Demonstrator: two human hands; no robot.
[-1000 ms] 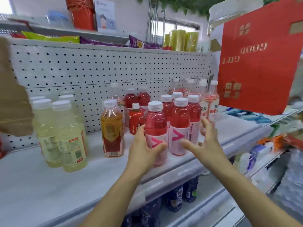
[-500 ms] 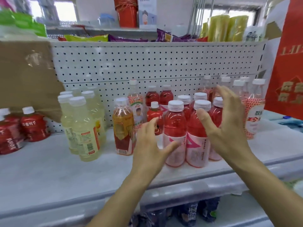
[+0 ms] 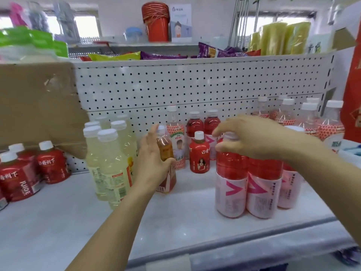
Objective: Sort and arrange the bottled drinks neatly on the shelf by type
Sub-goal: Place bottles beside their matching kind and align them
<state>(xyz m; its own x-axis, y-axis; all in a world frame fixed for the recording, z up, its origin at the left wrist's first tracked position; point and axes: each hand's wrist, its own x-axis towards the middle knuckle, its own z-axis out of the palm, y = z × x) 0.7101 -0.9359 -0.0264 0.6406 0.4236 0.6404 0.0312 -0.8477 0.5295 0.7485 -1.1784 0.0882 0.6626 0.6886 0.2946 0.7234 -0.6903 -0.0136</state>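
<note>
Head cam, some motion blur. The left grip [image 3: 154, 159] is grasping the amber bottle [image 3: 165, 148]: thumb curled across its front, fingers up behind it. The bottle is upright, its base looks down on the shelf [image 3: 175, 222], mid-shelf, just beside the pale yellow bottles [image 3: 111, 163] on its left. The right grip [image 3: 254, 137] is curled over the top of the front red bottle [image 3: 230, 173], thumb and fingers round the cap. I read that as grasped, though blur softens the contact. That bottle has a pink label and stands touching at least 2 more of the same type at the front right of the shelf. Between the 2 arms, nearer the pegboard [image 3: 175, 85], I see 1 small red bottle [image 3: 199, 153], 1 clear bottle [image 3: 176, 141] with a child's picture right behind the amber one, and 2 back-row red bottles [image 3: 195, 124]. Far right, against the pegboard, is a group of dotted-label bottles [image 3: 330, 126]. Far left, well apart from the rest, short red juice bottles [image 3: 50, 163] stand below a sheet of cardboard [image 3: 37, 106]. Above the pegboard are snack packets [image 3: 164, 55] and, higher, stacked red buckets [image 3: 156, 22].
</note>
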